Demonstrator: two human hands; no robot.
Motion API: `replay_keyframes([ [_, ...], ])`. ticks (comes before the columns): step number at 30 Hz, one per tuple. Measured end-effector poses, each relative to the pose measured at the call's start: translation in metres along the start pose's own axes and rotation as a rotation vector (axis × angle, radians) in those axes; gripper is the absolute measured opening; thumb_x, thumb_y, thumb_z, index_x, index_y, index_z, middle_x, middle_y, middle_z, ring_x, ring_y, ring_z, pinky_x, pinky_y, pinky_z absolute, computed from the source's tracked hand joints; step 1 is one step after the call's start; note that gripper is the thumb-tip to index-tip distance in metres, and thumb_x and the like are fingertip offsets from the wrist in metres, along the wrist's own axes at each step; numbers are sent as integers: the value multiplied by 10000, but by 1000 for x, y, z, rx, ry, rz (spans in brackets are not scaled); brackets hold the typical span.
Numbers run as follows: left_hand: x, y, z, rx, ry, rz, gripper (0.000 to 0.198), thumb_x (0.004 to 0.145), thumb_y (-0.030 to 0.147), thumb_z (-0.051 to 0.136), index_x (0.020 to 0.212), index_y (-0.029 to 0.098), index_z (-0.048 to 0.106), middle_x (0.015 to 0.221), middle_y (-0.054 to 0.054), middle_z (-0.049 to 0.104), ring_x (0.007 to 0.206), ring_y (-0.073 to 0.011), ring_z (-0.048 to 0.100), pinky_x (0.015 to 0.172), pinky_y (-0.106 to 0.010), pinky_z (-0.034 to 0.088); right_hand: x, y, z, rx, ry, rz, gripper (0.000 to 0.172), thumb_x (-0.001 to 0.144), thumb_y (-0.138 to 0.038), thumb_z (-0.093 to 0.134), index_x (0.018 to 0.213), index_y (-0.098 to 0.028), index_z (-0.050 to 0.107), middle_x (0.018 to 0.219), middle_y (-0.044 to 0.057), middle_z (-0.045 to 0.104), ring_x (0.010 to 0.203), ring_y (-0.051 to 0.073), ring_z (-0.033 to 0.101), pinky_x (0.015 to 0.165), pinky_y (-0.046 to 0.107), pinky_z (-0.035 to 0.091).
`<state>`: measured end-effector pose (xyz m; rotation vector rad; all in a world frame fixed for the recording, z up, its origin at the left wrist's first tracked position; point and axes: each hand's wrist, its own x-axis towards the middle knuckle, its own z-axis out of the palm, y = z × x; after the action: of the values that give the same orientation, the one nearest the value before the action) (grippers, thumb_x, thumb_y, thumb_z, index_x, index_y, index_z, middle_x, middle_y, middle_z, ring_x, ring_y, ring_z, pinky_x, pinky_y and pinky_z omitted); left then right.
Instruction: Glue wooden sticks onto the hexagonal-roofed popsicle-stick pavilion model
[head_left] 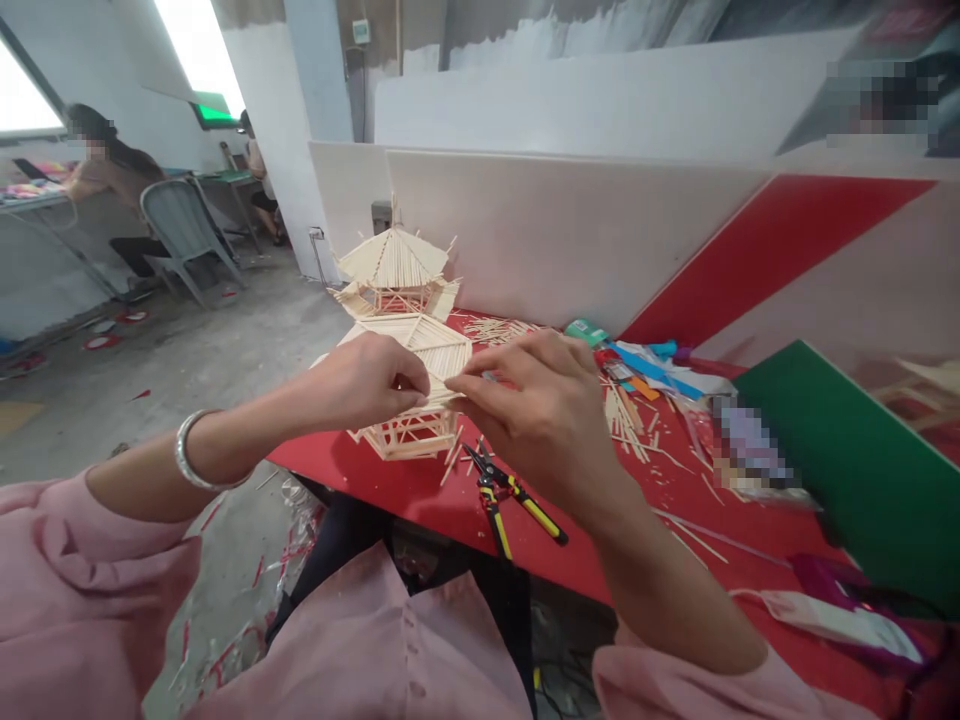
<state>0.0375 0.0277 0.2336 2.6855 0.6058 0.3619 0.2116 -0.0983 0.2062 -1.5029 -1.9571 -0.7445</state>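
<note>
A model building of thin pale wooden sticks point(420, 440) stands near the front edge of the red table, its flat many-sided roof partly hidden by my hands. Over the roof's left part is my left hand point(375, 378), fingers curled and pressed together; what they hold, if anything, is too small to tell. My right hand point(536, 400) is at the roof's right side, thumb and fingertips pinched together at its edge, on something too small to make out. Behind stands a pointed stick roof point(394, 258) with an upturned tier below it.
Yellow-black pliers point(517, 500) lie on the red table point(600, 560), right of the model. Loose sticks point(630, 425), a green board point(847, 460) and a white tool point(844, 625) are farther right. Two people sit at the back left, near a grey chair point(184, 225).
</note>
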Motion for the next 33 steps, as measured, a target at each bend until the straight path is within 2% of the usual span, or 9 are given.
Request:
replay_keyframes([
  [3, 1, -1, 2, 5, -9, 3, 176, 714, 139, 586, 710, 210, 747, 624, 15, 711, 532, -115, 588, 500, -239, 382, 11, 3, 12, -45, -114, -55, 213, 926, -244, 589, 772, -236, 737, 840, 32, 699, 860, 190, 485, 796, 372, 277],
  [8, 0, -7, 7, -34, -14, -23, 156, 705, 132, 602, 690, 206, 738, 619, 18, 700, 521, -114, 569, 498, -236, 380, 10, 6, 22, 14, -194, -119, 185, 921, -244, 599, 794, -244, 734, 797, 21, 666, 830, 183, 442, 729, 352, 247],
  [11, -2, -10, 6, -70, -9, 14, 149, 740, 149, 608, 714, 215, 739, 670, 17, 710, 569, -113, 588, 547, -237, 416, 9, 7, 27, 2, -202, -113, 174, 914, -221, 605, 789, -229, 727, 797, 25, 662, 839, 186, 442, 729, 346, 249],
  [14, -6, -15, 4, -105, 68, 67, 134, 796, 190, 617, 750, 218, 739, 780, -3, 714, 688, -123, 622, 641, -250, 455, 8, 9, 33, 5, -210, -87, 173, 912, -230, 611, 781, -222, 725, 801, 26, 664, 841, 186, 443, 731, 339, 254],
  [19, -22, -29, 6, -176, 192, 66, 141, 846, 247, 614, 799, 210, 741, 813, -22, 681, 679, -112, 596, 589, -231, 441, 7, 8, 40, 32, -204, -77, 197, 922, -259, 602, 773, -209, 722, 806, 32, 668, 833, 184, 431, 736, 333, 255],
  [24, -40, -39, 13, -202, 215, 100, 122, 842, 251, 641, 882, 204, 747, 856, -35, 668, 703, -112, 594, 613, -233, 468, 7, 5, 39, 38, -195, -78, 185, 915, -249, 616, 768, -207, 720, 805, 29, 672, 835, 185, 421, 751, 337, 253],
  [30, -52, -41, 23, -118, 208, 153, 245, 793, 183, 672, 1029, 232, 716, 1006, -48, 625, 934, -172, 615, 842, -326, 519, 6, 6, 43, 68, -207, -66, 186, 919, -264, 617, 780, -205, 726, 816, 34, 670, 838, 183, 441, 752, 333, 269],
  [33, -55, -42, 29, -41, 238, 189, 254, 823, 192, 657, 1071, 232, 697, 1066, -68, 604, 963, -184, 606, 848, -344, 522, 1, 7, 40, 105, -159, -40, 187, 936, -329, 595, 917, -215, 743, 862, 43, 663, 842, 183, 476, 760, 326, 311],
])
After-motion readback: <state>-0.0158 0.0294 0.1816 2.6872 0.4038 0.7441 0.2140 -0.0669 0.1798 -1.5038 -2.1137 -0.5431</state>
